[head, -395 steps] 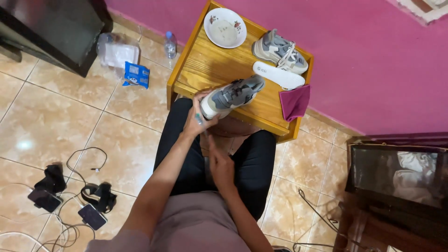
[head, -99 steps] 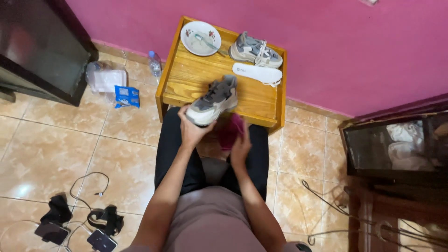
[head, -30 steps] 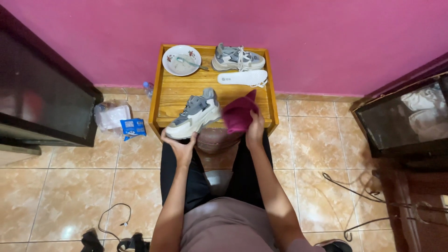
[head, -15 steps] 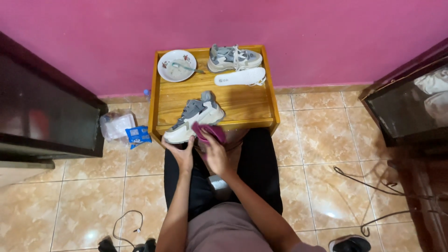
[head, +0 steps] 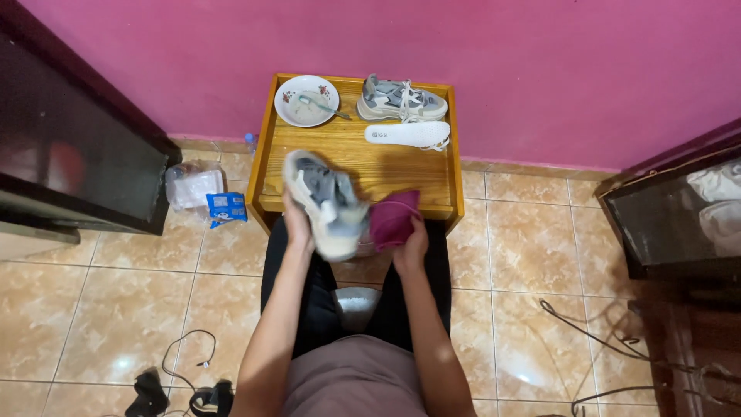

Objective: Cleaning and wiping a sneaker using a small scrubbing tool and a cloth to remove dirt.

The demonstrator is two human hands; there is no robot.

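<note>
Pink wall behind a wooden surface [head: 363, 166]; since a moment ago the grey sneaker [head: 324, 201] has tipped up in the left hand [head: 297, 224], and the right hand [head: 409, 243], gripping a maroon cloth [head: 392, 218], has drawn beside it. Behind sit a plate [head: 306, 100], white insole [head: 407, 133] and second sneaker [head: 401, 99]

Landmark: wooden table [head: 401, 174], set against the wall [head: 502, 69]. On it, far left corner: plate [head: 306, 100] with a spoon [head: 324, 103] in it. Far right: second shoe [head: 401, 100]; insole [head: 407, 133] just in front of that shoe. At the table's near edge: left hand [head: 297, 225] with a shoe [head: 324, 202], right hand [head: 409, 247] with a cloth [head: 392, 218] just right of the shoe. On the floor left of the table: bottle [head: 250, 143], plastic bag [head: 193, 185], packet [head: 226, 207].
</note>
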